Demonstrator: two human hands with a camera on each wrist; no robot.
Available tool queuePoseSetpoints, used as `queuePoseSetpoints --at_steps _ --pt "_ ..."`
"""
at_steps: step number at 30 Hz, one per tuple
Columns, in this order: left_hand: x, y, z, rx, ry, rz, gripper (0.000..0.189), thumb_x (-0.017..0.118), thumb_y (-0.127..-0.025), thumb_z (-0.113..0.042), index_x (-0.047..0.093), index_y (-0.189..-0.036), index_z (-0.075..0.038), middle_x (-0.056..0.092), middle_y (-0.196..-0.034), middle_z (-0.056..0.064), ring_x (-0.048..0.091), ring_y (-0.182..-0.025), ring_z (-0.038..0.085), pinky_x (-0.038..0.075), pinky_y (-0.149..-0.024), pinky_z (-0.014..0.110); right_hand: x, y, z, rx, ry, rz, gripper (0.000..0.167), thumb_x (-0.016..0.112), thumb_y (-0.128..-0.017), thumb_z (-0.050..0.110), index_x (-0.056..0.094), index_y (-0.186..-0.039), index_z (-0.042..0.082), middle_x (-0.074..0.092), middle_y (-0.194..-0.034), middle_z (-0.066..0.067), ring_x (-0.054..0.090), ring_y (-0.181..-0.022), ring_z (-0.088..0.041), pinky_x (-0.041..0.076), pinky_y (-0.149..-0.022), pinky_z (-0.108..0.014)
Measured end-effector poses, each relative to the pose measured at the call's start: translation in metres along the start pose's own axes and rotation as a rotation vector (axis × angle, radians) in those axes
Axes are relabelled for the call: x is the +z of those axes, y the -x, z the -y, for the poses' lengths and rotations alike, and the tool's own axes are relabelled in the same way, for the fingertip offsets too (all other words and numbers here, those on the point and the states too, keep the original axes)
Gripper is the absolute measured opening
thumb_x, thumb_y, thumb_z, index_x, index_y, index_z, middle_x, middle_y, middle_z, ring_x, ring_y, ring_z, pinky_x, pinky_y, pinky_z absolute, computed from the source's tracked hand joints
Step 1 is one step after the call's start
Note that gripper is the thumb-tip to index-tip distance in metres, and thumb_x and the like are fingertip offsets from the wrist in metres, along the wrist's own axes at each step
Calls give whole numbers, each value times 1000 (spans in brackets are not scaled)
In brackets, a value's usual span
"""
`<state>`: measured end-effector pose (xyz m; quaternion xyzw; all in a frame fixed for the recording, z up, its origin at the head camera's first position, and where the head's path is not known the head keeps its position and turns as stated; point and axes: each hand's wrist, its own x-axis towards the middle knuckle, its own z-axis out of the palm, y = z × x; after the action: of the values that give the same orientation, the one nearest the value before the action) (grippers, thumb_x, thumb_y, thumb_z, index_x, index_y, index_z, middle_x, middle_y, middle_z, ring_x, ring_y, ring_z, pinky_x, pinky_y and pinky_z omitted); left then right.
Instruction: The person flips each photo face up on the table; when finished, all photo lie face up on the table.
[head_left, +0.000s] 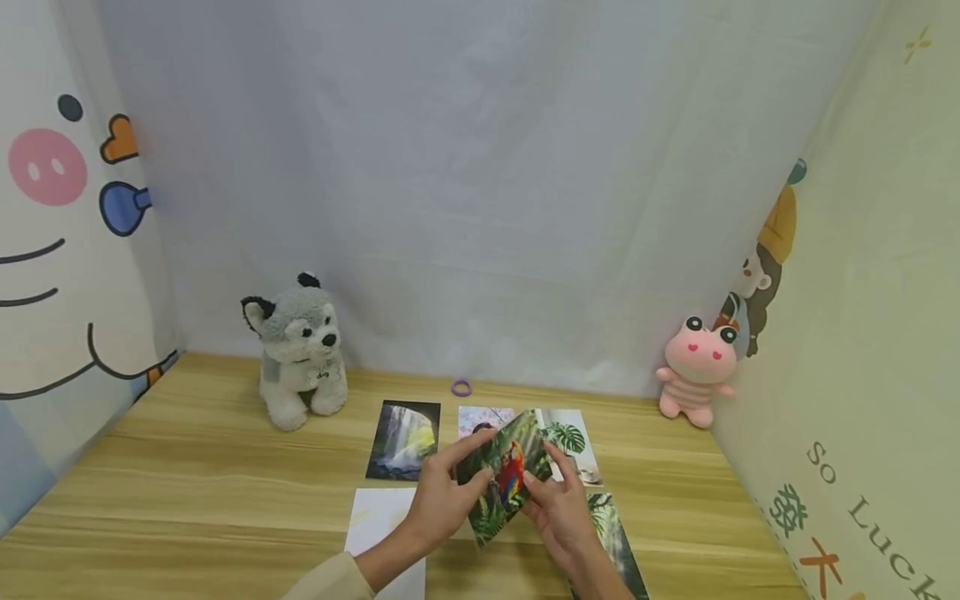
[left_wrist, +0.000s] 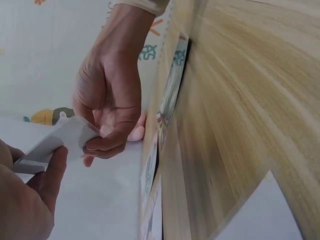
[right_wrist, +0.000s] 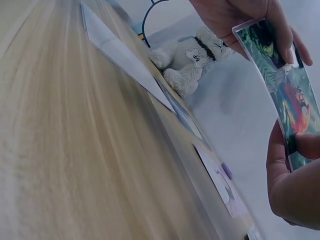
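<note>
A glossy photo card with a red parrot among green leaves [head_left: 512, 475] is held tilted above the table by both hands. My left hand [head_left: 444, 498] pinches its left side, thumb on the picture face. At the opposite side my right hand [head_left: 564, 510] grips it, thumb also on the picture. The white back of the card [left_wrist: 70, 139] shows in the left wrist view; whether several cards are stacked there I cannot tell. Beneath and behind the hands lie a blossom photo [head_left: 486, 415] and a plant photo [head_left: 566, 437], both partly covered.
On the wooden table [head_left: 187, 500] lie a waterfall photo [head_left: 403, 442], a white card [head_left: 377, 517] and a forest photo [head_left: 621, 546]. A purple ring [head_left: 461, 387] is near the back curtain. A plush husky [head_left: 300, 354] sits left, a pink plush toy [head_left: 697, 371] right.
</note>
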<state>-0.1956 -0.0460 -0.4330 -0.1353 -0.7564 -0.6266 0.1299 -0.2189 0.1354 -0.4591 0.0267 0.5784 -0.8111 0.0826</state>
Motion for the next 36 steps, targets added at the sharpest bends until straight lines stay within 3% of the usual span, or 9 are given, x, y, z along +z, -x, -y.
queuePoseSetpoints --at_steps 3,6,11,13,15,18,22,30,36 --pt "0 -1 2 -14 31 47 56 65 -88 5 59 -140 -16 57 -144 16 71 -88 23 57 -79 40 -4 0 0 -16 18 -2 69 57 -96 -5 27 -155 12 70 -77 4 69 -73 -8 56 -67 -24" --pt "-2 -3 4 -55 87 121 64 63 -88 3 49 -148 -16 45 -154 17 41 -141 44 36 -110 63 -9 0 0 -29 65 -6 68 61 -94 -4 32 -153 13 60 -63 9 62 -62 -5 53 -63 -24" --pt "-9 -6 4 -255 309 273 71 60 -94 -12 31 -158 -21 24 -161 27 36 -140 53 53 -82 62 -19 1 2 -50 187 -27 66 63 -92 -7 39 -151 12 50 -60 7 54 -57 -5 52 -60 -26" --pt "-12 -7 3 -316 362 314 69 57 -96 -18 27 -159 -21 28 -158 31 38 -139 52 55 -71 55 -22 1 2 -59 236 -28 66 63 -91 -7 39 -151 9 59 -69 3 60 -62 -8 54 -61 -28" --pt "-14 -8 4 -335 364 347 68 55 -97 -21 27 -159 -20 38 -150 33 49 -130 45 54 -73 48 -24 1 3 -62 279 -17 67 64 -91 -6 39 -151 8 65 -81 -3 64 -68 -10 56 -63 -29" --pt "-15 -11 5 -328 306 388 70 60 -95 -18 30 -158 -20 53 -135 28 64 -93 22 48 -65 34 -26 2 4 -68 327 25 67 66 -91 -3 37 -151 6 69 -97 -11 68 -75 -13 57 -67 -30" --pt "-18 -16 6 -292 243 472 75 66 -91 -7 33 -156 -21 54 -131 24 51 -60 9 44 -55 29 -28 3 8 -84 377 124 68 66 -92 -1 35 -152 3 67 -105 -15 70 -78 -12 58 -71 -30" --pt "-22 -24 6 -222 133 631 76 62 -87 8 40 -154 -20 23 -162 25 31 -46 10 35 -51 28 -28 3 15 -105 519 244 66 69 -92 7 39 -150 3 37 -94 -2 42 -62 -5 50 -64 -25" --pt "-22 -25 10 -200 40 648 75 60 -85 9 41 -153 -16 25 -162 25 22 -44 11 31 -49 28 -26 2 17 -129 566 256 63 68 -92 4 42 -149 4 23 -85 -1 29 -60 -5 40 -59 -22"
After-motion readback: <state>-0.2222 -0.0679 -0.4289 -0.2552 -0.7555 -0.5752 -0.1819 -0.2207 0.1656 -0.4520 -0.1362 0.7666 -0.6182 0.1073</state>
